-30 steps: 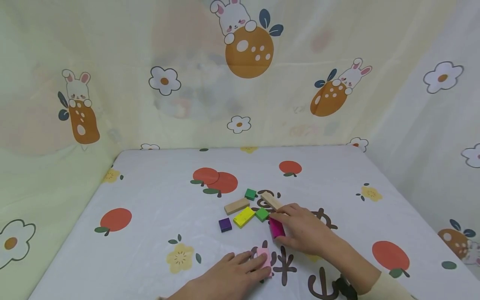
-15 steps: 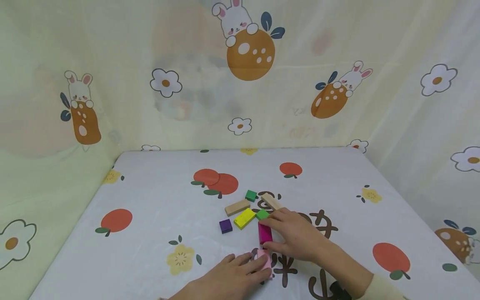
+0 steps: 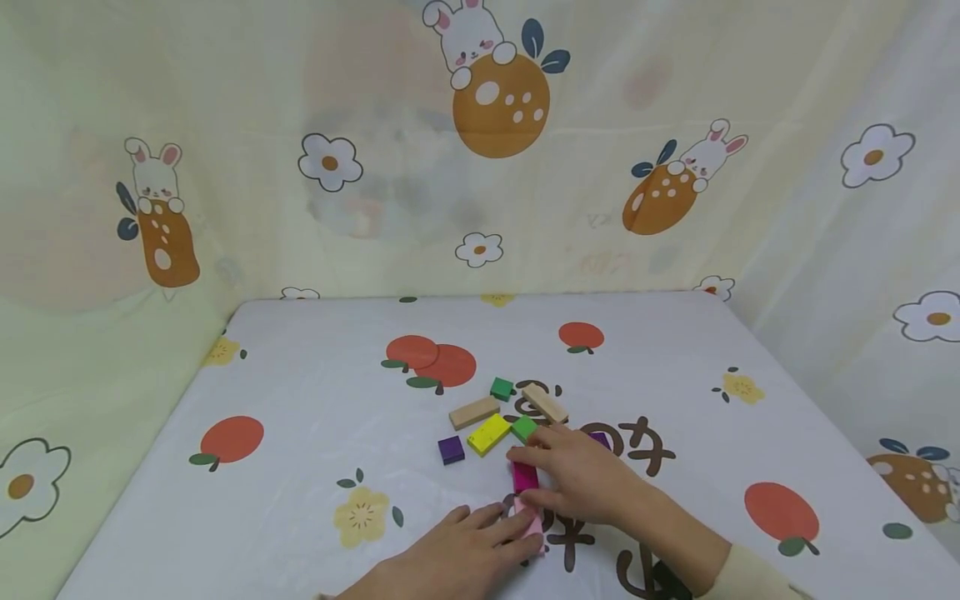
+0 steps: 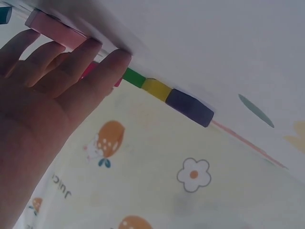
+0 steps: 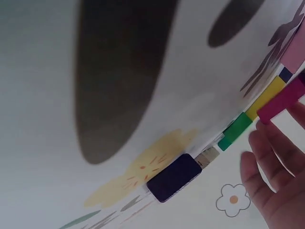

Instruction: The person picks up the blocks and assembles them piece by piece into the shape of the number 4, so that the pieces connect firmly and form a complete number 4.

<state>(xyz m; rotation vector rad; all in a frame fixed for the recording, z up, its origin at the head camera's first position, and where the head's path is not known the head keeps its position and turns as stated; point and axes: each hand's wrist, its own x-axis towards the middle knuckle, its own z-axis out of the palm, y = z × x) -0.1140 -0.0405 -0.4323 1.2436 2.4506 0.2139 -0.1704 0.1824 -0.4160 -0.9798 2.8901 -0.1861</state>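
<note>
Magenta shows between the fingers of my right hand (image 3: 581,475): I pinch a magenta block (image 3: 525,477) end to end, thumb at its near end, forefinger at its far one. Just nearer me lies a pink block (image 3: 528,506) on the worktop (image 3: 300,475), with the fingers of my left hand (image 3: 457,550) stretched out and resting over it, covering part. Whether the two blocks touch, I cannot tell; my thumb is in the way. Just past my right forefinger sits a light green block (image 3: 523,428), with a yellow block (image 3: 488,434) close beside it. One purple block (image 3: 598,438) lies partly hidden behind my right hand; wooden blocks (image 3: 474,412) lie farther off.
</note>
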